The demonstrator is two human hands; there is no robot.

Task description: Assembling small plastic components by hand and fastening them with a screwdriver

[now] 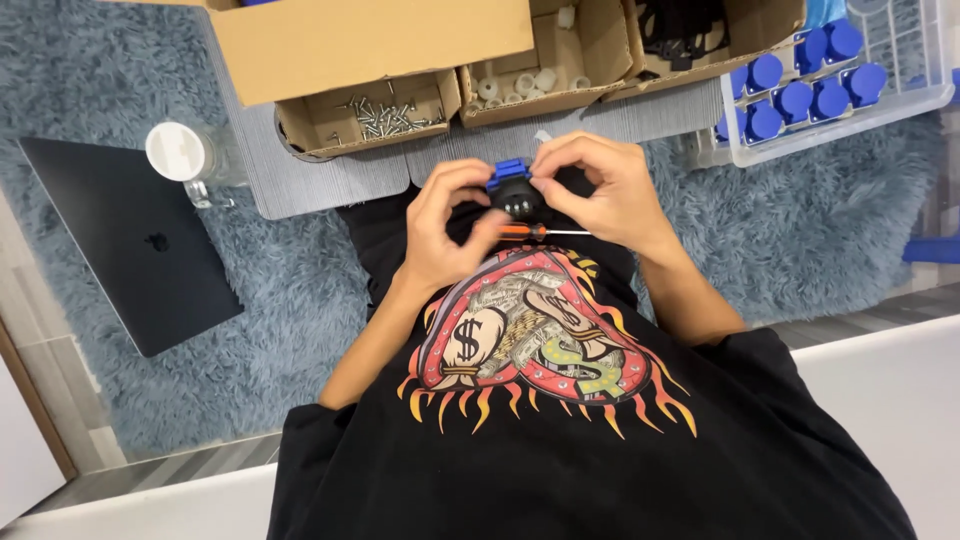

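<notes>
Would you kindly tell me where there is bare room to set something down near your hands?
Free: blue rug below the clear bin; rug between laptop and left hand. Crowded: grey mat's far edge, with cardboard boxes and jar.

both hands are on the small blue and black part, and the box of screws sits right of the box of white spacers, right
Not quite. In the head view the box of screws sits left of the box of white spacers. Both the left hand and right hand do hold the blue and black part.
</notes>
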